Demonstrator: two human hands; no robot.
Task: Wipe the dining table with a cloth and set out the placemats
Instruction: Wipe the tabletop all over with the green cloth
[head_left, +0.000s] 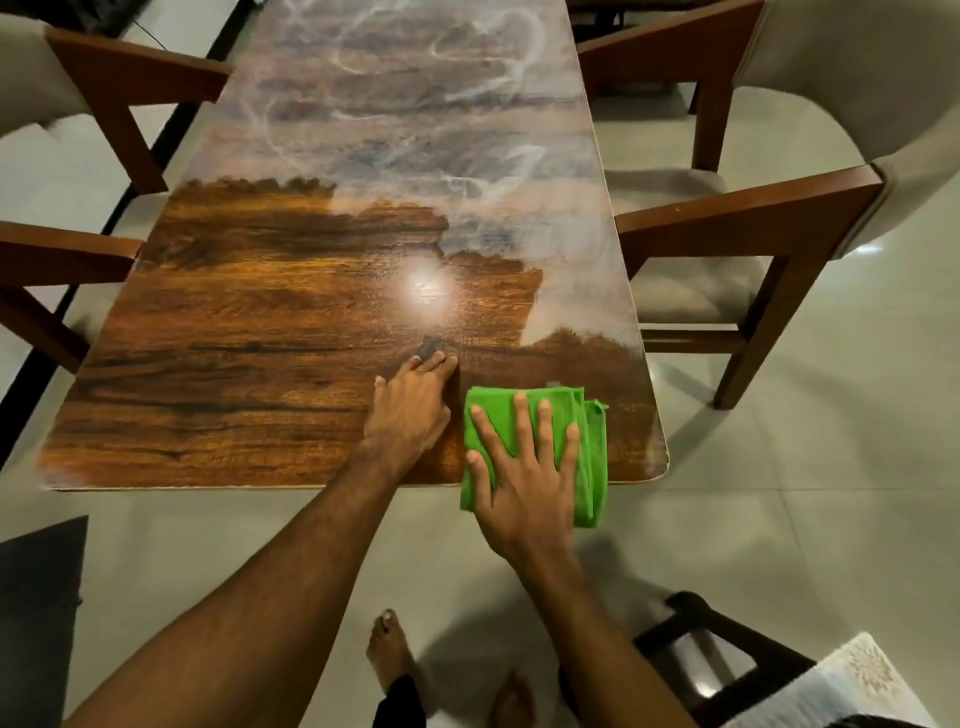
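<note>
A folded green cloth (587, 441) lies at the near right corner of the wooden dining table (234, 332), hanging partly over the near edge. My right hand (524, 467) presses flat on the cloth with fingers spread. My left hand (413, 400) rests on the tabletop just left of the cloth, fingers straight and together. The near part of the tabletop is dark and glossy; the far part and right edge carry a whitish dusty film with swirl marks. No placemats are visible.
Cushioned wooden chairs stand along both long sides: two on the left (78, 104) and two on the right (779, 218). A dark stool (717, 649) and a white patterned cloth (841, 686) sit at the bottom right. My bare feet (389, 649) stand on the tiled floor.
</note>
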